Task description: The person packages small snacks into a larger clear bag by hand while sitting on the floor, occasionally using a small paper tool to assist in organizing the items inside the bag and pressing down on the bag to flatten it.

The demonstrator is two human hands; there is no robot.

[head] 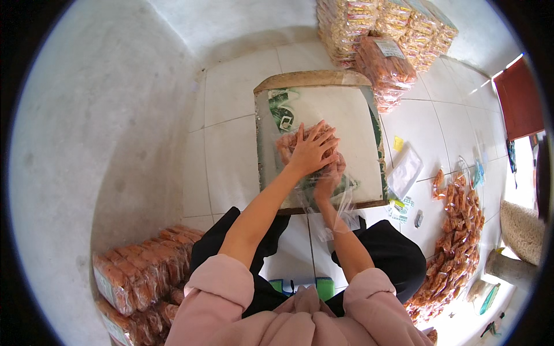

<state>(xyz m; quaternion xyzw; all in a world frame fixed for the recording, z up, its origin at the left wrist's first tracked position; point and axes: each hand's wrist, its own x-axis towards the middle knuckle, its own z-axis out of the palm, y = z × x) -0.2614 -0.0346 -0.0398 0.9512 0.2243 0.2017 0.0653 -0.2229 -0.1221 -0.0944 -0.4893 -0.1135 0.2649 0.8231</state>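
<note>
A clear plastic bag lies on a low, worn table before me, its loose mouth spread toward my body. Inside its far end are reddish-brown packets of snack food. Flat on top of the packets rests my left hand, fingers spread and gripping nothing. My right hand reaches through the mouth into the bag, along the near right side of the packets. Film and my left hand partly cover its fingers, so their grip is unclear.
Many small loose packets lie heaped on the tiles at right. A stack of filled bags stands at left. Beyond the table are a large packed bag and stacked pale snack packs. Plastic sleeves lie beside the table.
</note>
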